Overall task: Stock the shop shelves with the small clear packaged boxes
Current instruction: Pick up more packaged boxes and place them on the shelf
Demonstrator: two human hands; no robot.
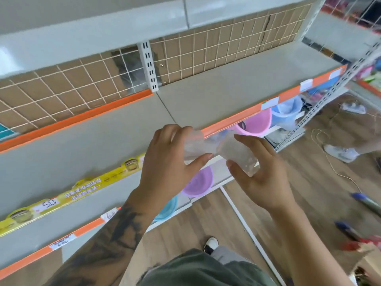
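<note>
Head view: left hand (165, 162), right hand (259, 174) grip clear boxes (198, 145) — glossy, crinkly.

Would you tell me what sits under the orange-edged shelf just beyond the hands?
Under the orange-edged shelf sit pink, purple and blue plastic baskets. The hands and the clear boxes hide what lies between them.

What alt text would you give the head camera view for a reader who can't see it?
Two hands, left hand and right hand, each hold a small clear packaged box at the orange front edge of a bare grey shop shelf. Purple basins sit on lower shelves.
</note>
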